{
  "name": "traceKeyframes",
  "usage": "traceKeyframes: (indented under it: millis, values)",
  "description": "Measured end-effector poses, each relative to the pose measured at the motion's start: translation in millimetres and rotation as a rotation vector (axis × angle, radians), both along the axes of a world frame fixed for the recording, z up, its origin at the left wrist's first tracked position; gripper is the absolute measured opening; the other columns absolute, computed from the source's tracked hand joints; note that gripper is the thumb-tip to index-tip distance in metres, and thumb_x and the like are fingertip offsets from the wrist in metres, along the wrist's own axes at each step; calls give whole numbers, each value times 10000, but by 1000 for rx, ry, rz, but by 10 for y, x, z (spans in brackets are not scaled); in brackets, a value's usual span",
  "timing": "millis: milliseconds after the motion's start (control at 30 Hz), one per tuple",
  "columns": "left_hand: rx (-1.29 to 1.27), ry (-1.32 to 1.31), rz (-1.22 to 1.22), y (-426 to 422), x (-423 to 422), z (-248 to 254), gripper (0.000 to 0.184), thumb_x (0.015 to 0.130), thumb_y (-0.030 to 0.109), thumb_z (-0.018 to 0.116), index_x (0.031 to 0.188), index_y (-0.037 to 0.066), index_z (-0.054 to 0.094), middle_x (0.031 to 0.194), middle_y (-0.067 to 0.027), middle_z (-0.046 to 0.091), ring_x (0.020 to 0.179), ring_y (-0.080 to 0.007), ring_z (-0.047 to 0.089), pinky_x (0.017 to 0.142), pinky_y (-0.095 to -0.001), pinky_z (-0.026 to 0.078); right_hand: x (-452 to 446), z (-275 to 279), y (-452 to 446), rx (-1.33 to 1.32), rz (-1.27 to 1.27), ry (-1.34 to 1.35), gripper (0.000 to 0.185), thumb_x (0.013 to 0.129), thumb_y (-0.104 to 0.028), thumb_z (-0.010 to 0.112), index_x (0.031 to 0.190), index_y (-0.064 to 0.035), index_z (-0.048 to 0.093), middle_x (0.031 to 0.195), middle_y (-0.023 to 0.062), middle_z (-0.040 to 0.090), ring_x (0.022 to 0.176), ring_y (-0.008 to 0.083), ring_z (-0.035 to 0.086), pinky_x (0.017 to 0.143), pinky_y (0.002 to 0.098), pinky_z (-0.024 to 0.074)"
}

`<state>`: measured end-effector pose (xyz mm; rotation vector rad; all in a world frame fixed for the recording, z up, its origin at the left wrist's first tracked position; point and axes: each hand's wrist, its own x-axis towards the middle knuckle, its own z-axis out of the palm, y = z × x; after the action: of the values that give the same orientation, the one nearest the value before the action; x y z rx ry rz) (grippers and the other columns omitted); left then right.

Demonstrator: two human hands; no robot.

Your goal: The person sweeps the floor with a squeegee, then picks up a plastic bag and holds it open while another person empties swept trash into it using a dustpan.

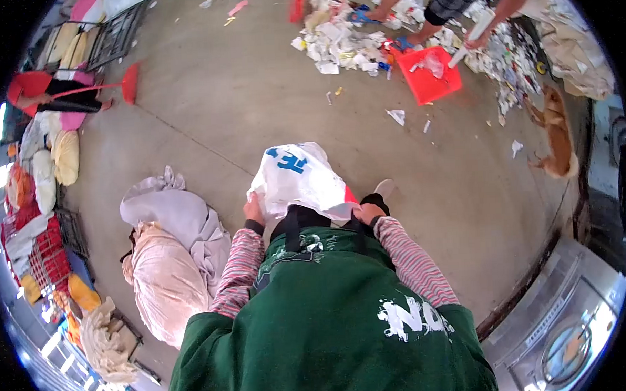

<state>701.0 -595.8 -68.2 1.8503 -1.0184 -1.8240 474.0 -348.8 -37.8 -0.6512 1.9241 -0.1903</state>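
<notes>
A white plastic bag (306,185) with blue characters and a red patch hangs in front of my legs. My left hand (253,208) is closed on its left edge. On the opposite side, my right hand (369,213) grips the edge near the red patch. The bag's underside and its contents, if any, are hidden. To the left of my left arm, a pale pink cloth bundle (167,276) lies on the floor against a greyish-lilac cloth (179,210).
Scattered paper litter (345,39) covers the floor at top right, where a person handles a red dustpan (430,84). A brown dog (556,135) is at the right. Another person holds a red long-handled tool (130,83). A washing machine (532,339) stands lower right.
</notes>
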Motion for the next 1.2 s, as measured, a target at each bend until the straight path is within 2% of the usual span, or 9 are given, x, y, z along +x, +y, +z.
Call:
traceKeyframes:
  millis: [267,533,667,767,800,933,1000,1100,1200]
  values:
    - [28,280,1,-321,-136,573,417,775,353,408,944,-21,480,859,-104,509,737,-191,519,622,-295,438,20,295,-331,-367,-179,65,392,700,-399,433,734,-24,543,621,170,523,611,293,517,541,362,377]
    - [70,412,50,-210,-454,977,398,780,339,403,1001,12,455,916,-79,498,800,-192,510,676,-309,435,-222,769,-442,-328,-539,43,424,670,-425,478,680,-5,535,616,189,509,600,316,498,540,367,362]
    - [95,378,28,-206,-627,1023,409,781,329,416,964,-32,471,882,-86,514,787,-174,508,671,-275,413,-375,674,-392,-412,-762,-6,290,687,-270,489,776,2,540,603,105,534,579,138,505,540,280,373]
    - [64,370,3,-186,-846,1169,403,778,328,422,948,-34,477,879,-85,516,771,-174,512,662,-274,416,-532,710,-413,-463,-837,-108,286,686,-263,489,772,5,541,586,89,529,565,121,488,532,272,370]
    - [59,368,5,-183,-901,1162,403,778,328,422,948,-34,477,879,-85,516,771,-174,512,662,-274,416,-558,408,-340,-513,-905,-196,286,684,-262,490,765,6,543,581,89,532,565,127,494,530,272,370]
    - [52,399,6,-132,-1100,1145,408,782,331,414,952,-36,470,880,-89,515,760,-175,517,650,-267,422,-812,712,-394,-478,-813,-144,300,682,-284,487,753,2,544,591,106,539,571,143,508,530,279,369]
    - [40,355,30,-150,-1209,1210,410,784,328,410,969,-36,457,888,-92,514,770,-175,516,656,-272,422,-960,1037,-467,-329,-589,-20,326,673,-320,493,751,-8,545,607,133,536,575,184,524,537,295,376]
    - [27,390,51,-217,-1340,1251,415,784,321,412,990,-38,440,898,-97,511,779,-178,514,662,-280,423,-1058,1055,-481,-277,-511,29,326,679,-332,507,729,-13,550,549,85,506,537,120,481,489,272,352]
    - [-4,411,69,-290,-1508,1243,419,783,319,415,1000,-39,432,907,-101,507,790,-178,512,663,-285,423,-1164,982,-482,-344,-468,59,334,681,-340,498,729,-13,545,579,129,512,542,179,500,503,313,365]
